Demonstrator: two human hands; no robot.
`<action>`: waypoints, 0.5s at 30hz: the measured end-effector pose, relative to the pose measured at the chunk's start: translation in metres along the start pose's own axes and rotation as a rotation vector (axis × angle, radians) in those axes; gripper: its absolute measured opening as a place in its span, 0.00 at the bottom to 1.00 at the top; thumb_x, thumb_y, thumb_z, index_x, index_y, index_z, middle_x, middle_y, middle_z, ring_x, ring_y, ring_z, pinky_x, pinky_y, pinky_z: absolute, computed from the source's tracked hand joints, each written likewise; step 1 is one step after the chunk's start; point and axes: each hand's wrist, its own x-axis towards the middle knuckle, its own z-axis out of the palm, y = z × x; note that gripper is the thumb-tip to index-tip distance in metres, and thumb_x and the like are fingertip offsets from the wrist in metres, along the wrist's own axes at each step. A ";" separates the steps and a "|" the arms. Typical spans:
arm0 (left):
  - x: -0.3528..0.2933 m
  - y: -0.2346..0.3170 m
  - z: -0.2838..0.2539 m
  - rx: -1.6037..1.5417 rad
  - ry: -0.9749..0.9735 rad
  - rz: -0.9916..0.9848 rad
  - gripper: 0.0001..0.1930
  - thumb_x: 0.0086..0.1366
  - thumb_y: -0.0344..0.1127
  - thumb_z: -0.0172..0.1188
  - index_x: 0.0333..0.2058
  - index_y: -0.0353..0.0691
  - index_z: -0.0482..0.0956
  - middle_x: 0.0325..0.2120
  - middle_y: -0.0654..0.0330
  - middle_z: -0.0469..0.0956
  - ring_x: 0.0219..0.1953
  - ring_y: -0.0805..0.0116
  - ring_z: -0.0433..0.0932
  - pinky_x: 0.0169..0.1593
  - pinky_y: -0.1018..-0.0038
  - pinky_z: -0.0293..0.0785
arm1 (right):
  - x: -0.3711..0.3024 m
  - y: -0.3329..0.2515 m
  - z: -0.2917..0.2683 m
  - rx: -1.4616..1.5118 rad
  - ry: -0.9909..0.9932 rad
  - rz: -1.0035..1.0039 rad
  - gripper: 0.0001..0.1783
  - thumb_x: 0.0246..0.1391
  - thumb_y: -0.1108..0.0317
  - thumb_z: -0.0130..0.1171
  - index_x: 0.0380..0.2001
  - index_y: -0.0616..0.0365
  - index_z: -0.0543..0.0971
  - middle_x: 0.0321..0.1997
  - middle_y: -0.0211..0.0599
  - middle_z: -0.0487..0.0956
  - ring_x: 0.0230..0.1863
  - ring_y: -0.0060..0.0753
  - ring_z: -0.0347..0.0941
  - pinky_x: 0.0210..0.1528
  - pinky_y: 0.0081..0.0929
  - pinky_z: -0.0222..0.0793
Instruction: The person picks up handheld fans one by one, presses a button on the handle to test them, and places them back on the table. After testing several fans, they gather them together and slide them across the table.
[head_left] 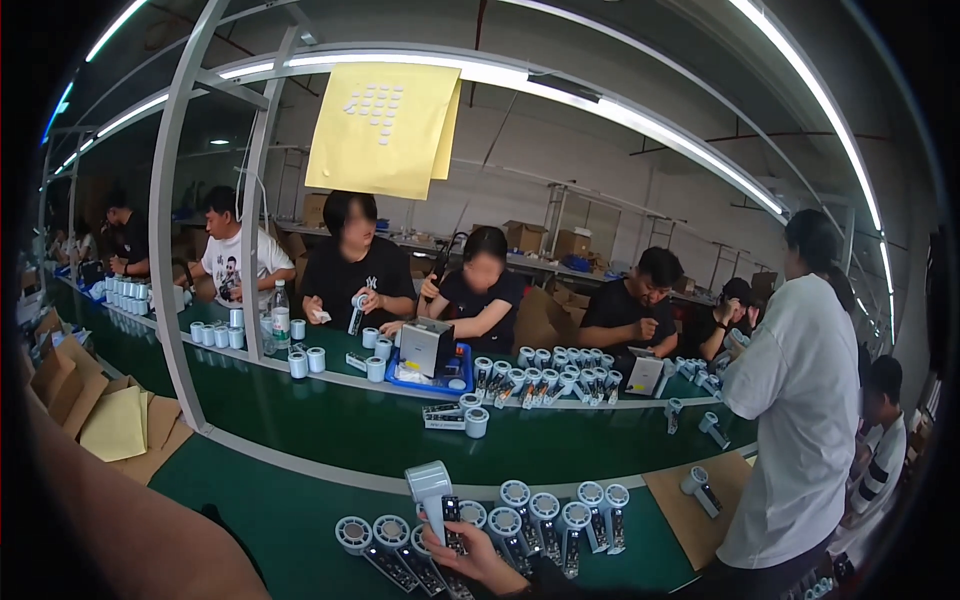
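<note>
We are grasping a round-headed pale unit (429, 482) in our right hand (475, 556), above the green bench (300, 497) beside similar units (545, 506), apparently checking it, the next move seemingly calling for steady turning, our unseen left hand's state escaping us

Roughly eleven near devices (505, 522) — one bottle (281, 316), one tray (463, 366)

A dark green counter (310, 540) is stretching across the foreground, and pale blue round-headed devices (505, 522) with exposed circuit boards are lying on it in uneven rows. Toward its right end, a brown cardboard sheet (672, 495) is lying flat, bearing another such device (695, 484).
</note>
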 end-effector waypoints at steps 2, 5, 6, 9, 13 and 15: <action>-0.008 0.003 -0.009 0.001 0.018 -0.071 0.13 0.59 0.31 0.56 0.44 0.44 0.73 0.38 0.67 0.72 0.39 0.78 0.67 0.43 0.74 0.58 | 0.002 -0.005 0.006 -0.018 0.038 -0.012 0.25 0.59 0.62 0.43 0.56 0.66 0.60 0.31 0.34 0.64 0.20 0.18 0.57 0.19 0.15 0.54; -0.029 0.001 -0.001 -0.014 0.061 -0.186 0.13 0.59 0.30 0.56 0.44 0.44 0.73 0.38 0.67 0.73 0.40 0.79 0.67 0.44 0.74 0.58 | 0.002 -0.010 0.006 -0.034 0.036 -0.027 0.25 0.59 0.61 0.44 0.56 0.66 0.60 0.30 0.34 0.64 0.20 0.19 0.57 0.19 0.15 0.54; -0.038 0.002 0.002 -0.016 0.082 -0.228 0.13 0.59 0.30 0.56 0.44 0.44 0.73 0.38 0.67 0.73 0.40 0.79 0.67 0.44 0.74 0.58 | 0.003 -0.011 0.007 -0.033 0.040 -0.011 0.25 0.59 0.61 0.44 0.56 0.66 0.61 0.30 0.34 0.64 0.20 0.19 0.57 0.19 0.15 0.54; -0.063 0.007 0.015 -0.019 0.148 -0.357 0.13 0.59 0.29 0.56 0.44 0.45 0.73 0.38 0.68 0.73 0.41 0.79 0.67 0.45 0.74 0.58 | 0.005 -0.011 0.004 -0.047 0.087 -0.004 0.25 0.59 0.61 0.44 0.56 0.65 0.62 0.30 0.34 0.64 0.20 0.19 0.58 0.19 0.16 0.55; -0.069 0.024 0.001 -0.002 0.138 -0.474 0.13 0.59 0.28 0.56 0.44 0.45 0.73 0.39 0.69 0.73 0.42 0.80 0.67 0.46 0.74 0.57 | 0.003 -0.015 0.007 -0.006 0.047 -0.043 0.25 0.59 0.61 0.44 0.55 0.65 0.62 0.29 0.34 0.65 0.20 0.20 0.58 0.18 0.16 0.55; -0.069 0.029 0.002 0.005 0.144 -0.498 0.13 0.59 0.27 0.56 0.44 0.46 0.74 0.39 0.69 0.73 0.42 0.80 0.67 0.47 0.74 0.57 | 0.001 -0.015 0.009 0.000 0.068 -0.034 0.25 0.59 0.61 0.44 0.55 0.65 0.62 0.29 0.34 0.65 0.20 0.20 0.58 0.18 0.17 0.55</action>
